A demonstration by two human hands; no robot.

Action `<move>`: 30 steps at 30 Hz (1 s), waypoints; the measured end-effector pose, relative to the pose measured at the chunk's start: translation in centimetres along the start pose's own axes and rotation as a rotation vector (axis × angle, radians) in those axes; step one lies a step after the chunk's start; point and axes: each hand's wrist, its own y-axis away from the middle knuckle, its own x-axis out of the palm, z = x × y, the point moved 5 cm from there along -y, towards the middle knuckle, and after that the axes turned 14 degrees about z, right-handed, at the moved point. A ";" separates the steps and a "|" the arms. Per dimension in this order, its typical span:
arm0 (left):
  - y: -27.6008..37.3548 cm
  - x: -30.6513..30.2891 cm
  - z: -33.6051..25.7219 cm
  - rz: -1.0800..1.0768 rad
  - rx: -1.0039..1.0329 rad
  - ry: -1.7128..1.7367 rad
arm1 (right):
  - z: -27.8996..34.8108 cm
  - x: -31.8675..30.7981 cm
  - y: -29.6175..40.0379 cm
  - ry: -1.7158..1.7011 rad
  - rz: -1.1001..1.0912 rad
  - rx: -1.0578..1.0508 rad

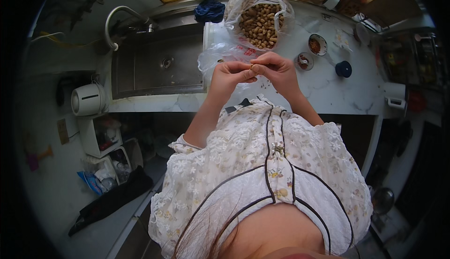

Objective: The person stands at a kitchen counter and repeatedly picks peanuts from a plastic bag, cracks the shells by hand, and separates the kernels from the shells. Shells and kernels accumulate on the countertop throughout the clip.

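My left hand (229,76) and my right hand (277,69) meet over the counter's front part, fingertips pinched together on a small brown peanut (251,67). Most of the nut is hidden by my fingers. Just beyond them stands a clear plastic bag (233,10), its mouth spread wide around a heap of unshelled peanuts (261,25). Another thin plastic bag (208,60) with red print lies crumpled beneath my left hand. Small dark crumbs (266,85) are scattered on the counter below my right hand.
A steel sink (147,62) with a curved faucet (109,26) is on the left. Right of the peanuts are a patterned bowl (317,45), a clear chopper cup (304,61) and a dark blue lid (343,69). A dark blue cloth (209,11) lies behind the sink.
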 end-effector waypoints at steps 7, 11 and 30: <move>-0.2 -1.0 0.9 -0.025 0.026 0.269 | -0.2 0.5 -0.5 -0.230 -0.087 0.040; -0.2 -0.5 0.1 -0.170 0.117 0.226 | -2.1 0.8 -1.0 -0.531 -0.160 -0.006; -0.4 -0.6 -1.9 -0.407 0.357 -0.782 | -4.0 2.3 -1.8 -1.175 -0.134 0.124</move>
